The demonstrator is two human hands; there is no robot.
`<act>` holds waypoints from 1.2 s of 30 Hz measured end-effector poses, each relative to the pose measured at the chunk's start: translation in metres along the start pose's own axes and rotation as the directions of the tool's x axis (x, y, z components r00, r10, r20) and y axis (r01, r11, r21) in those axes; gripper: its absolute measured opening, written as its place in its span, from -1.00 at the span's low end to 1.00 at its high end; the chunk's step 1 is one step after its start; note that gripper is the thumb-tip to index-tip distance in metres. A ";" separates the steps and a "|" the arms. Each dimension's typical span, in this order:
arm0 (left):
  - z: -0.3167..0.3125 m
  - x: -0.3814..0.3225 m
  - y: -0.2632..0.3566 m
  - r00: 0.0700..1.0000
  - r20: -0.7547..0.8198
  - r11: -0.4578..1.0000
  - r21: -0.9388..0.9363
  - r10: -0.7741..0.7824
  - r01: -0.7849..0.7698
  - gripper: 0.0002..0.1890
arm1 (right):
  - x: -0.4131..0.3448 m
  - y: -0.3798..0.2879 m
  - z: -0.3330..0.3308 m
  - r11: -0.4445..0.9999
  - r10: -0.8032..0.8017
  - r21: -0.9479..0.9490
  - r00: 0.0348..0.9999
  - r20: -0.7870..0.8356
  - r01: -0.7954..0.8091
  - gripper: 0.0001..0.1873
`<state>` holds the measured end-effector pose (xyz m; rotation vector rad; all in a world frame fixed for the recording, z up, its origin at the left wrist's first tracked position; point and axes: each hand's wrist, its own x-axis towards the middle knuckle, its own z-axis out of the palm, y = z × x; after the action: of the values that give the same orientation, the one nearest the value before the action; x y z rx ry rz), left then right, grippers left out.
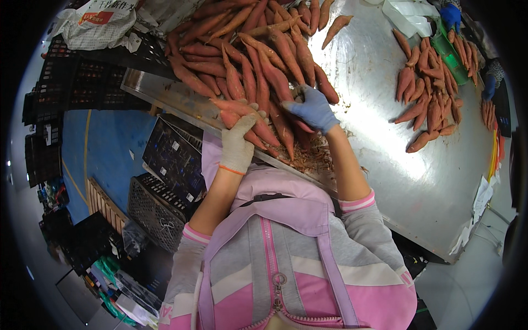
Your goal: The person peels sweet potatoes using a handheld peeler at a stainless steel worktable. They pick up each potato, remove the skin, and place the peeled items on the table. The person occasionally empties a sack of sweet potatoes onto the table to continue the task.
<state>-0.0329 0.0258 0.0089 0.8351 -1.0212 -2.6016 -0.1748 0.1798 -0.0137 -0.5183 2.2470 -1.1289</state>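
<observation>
My left hand (238, 144), in a cream knit glove with an orange cuff edge, grips two reddish sweet potatoes (260, 126) just above the near edge of a metal table. Its fingertips show on their far side. To the right, my right hand (314, 108) wears a blue-coated glove. Its thumb and fingers close around a long sweet potato (275, 77) that lies among the others, and the palm hides part of it. A large heap of sweet potatoes (202, 62) spreads beyond both hands. Dry root trimmings (315, 159) lie close to the table's near edge.
On the metal table (371, 82), a smaller sweet potato pile (431, 90) lies right, beside a green device (449, 57). Another person's blue-gloved hand (451, 17) is at the far right. Black plastic crates (156, 210) stand on the floor left; a printed sack (99, 24) lies at upper left.
</observation>
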 end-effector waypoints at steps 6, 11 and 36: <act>0.007 0.002 -0.012 0.999 -0.008 0.989 0.140 0.043 -0.041 -0.57 | -0.047 -0.005 0.008 0.911 -0.172 0.396 0.980 0.105 0.117 -0.46; 0.029 -0.008 -0.004 0.998 0.032 0.962 0.267 0.045 -0.052 -0.64 | -0.064 -0.025 0.038 0.937 -0.172 0.322 0.981 0.090 0.135 -0.50; 0.012 -0.003 0.010 0.954 -0.176 0.969 0.002 0.242 -0.245 -0.59 | -0.089 0.004 0.034 0.899 -0.432 0.202 0.865 0.256 0.389 -0.69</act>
<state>-0.0379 0.0260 0.0245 0.8566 -0.9785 -2.2851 -0.0856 0.2122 -0.0057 -1.0702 1.8235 -1.3080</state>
